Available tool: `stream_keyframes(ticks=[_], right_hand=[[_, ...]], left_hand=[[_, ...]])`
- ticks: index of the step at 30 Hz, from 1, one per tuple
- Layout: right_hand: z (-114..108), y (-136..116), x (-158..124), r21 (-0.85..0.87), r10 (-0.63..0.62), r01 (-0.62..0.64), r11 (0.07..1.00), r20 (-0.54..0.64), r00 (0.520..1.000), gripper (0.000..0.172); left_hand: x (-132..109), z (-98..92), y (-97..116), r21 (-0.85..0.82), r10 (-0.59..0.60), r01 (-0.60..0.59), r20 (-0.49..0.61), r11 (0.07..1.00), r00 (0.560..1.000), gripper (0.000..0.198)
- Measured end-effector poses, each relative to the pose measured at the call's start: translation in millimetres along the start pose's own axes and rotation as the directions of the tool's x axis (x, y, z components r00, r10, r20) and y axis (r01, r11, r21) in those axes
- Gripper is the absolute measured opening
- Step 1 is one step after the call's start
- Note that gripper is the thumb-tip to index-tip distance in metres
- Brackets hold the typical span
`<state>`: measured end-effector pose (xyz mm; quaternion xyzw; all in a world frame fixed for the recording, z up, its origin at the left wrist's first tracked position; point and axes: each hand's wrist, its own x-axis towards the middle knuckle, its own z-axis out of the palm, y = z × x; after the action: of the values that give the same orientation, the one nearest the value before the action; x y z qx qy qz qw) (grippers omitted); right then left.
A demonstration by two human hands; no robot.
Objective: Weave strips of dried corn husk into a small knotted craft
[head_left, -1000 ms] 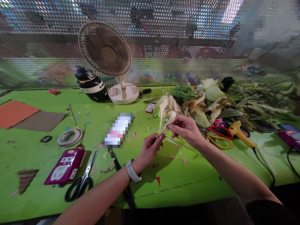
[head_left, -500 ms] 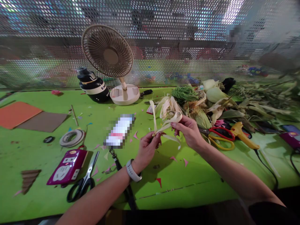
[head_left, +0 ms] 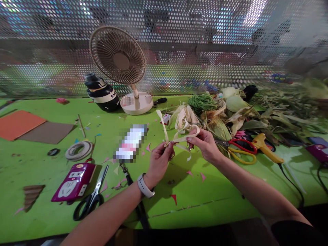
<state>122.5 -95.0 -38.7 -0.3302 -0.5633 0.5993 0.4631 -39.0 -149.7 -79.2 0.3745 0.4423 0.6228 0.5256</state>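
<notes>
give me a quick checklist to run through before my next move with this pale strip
1. Left hand gripping the pale strip: ok, pinched between thumb and fingers.
2. Right hand gripping it too: ok, at the looped part.
3. Knot tight: cannot tell, the fingers hide where the strip bends.
4. Black-handled scissors apart from both hands: ok, lying on the table.
5. Surface around the hands free of scraps: not ok, pink scraps lie nearby.
6. Yellow glue gun cool: cannot tell.

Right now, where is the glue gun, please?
In the head view, the glue gun lies on the right, just right of the red-and-yellow scissors.
</notes>
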Motion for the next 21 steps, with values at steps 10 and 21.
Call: stream_keyframes(ticks=[10, 21], right_hand=[[0.5, 14.2, 4.8, -0.045, 0.121, -0.117, 0.992, 0.105, 0.987, 0.021], [1.6, 12.6, 3.7, -0.091, 0.086, -0.077, 0.993, 0.103, 0.991, 0.018]], left_hand=[[-4.3, 0.7, 4.4, 0.161, 0.06, -0.08, 0.126, 0.984, 0.99, 0.03], [-2.1, 2.0, 2.0, 0.155, 0.006, -0.031, 0.158, 0.987, 0.987, 0.034]])
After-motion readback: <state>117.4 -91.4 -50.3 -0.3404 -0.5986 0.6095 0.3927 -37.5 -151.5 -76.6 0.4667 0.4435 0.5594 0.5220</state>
